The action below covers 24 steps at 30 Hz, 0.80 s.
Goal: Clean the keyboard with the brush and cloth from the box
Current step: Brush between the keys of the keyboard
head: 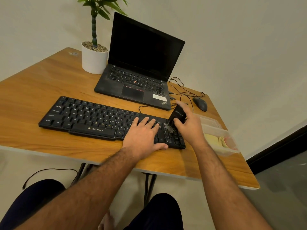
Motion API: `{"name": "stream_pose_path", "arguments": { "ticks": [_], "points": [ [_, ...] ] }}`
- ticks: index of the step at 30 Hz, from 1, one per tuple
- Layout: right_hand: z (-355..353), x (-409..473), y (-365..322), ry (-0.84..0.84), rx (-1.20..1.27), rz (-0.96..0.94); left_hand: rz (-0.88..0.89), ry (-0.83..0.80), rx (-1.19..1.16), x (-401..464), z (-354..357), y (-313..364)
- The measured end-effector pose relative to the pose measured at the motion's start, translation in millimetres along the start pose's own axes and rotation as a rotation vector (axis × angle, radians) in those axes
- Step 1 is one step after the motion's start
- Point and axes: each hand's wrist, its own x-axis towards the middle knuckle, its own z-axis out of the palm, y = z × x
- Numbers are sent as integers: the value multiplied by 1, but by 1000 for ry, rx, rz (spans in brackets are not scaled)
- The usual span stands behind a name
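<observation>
**A:** Why is the left hand (144, 136) flat, fingers straight, on the Zebronics keyboard (93, 117)?

**B:** Likely to steady it while the right hand (189, 128) grips the black brush (176, 119), bristles on the number pad.

**A:** Room to sweep?

**B:** Leftward, yes; rightward the clear plastic box (221, 138) with the yellow cloth (214, 141) sits near.

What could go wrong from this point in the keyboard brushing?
1. The box sits at the table's right edge beside the right hand; a wide brush stroke could knock it off.
2. The left hand lies flat on the keyboard, so keys beneath it may go unbrushed.
3. The loose cables behind the brush could snag.
</observation>
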Motion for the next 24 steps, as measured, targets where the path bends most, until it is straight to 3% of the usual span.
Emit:
{"name": "stream_pose_path", "arguments": {
  "ticks": [2,7,10,15,19,22,24],
  "points": [
    [3,1,2,50,-24,-14,2,13,2,0,1,0],
    [-1,-5,9,-62,197,-15,3,14,-10,1,2,-1],
    [0,-4,11,75,29,21,2,12,-4,1,3,-1],
    [4,-9,3,-74,93,-78,-1,20,-16,1,4,-1],
    [2,-14,6,86,-119,-75,-1,17,-7,1,3,0],
    [8,-24,-1,-22,33,-136,0,21,-11,1,3,-1],
    [8,-28,0,-4,49,-122,1,24,-7,1,3,-1]
  ]
}}
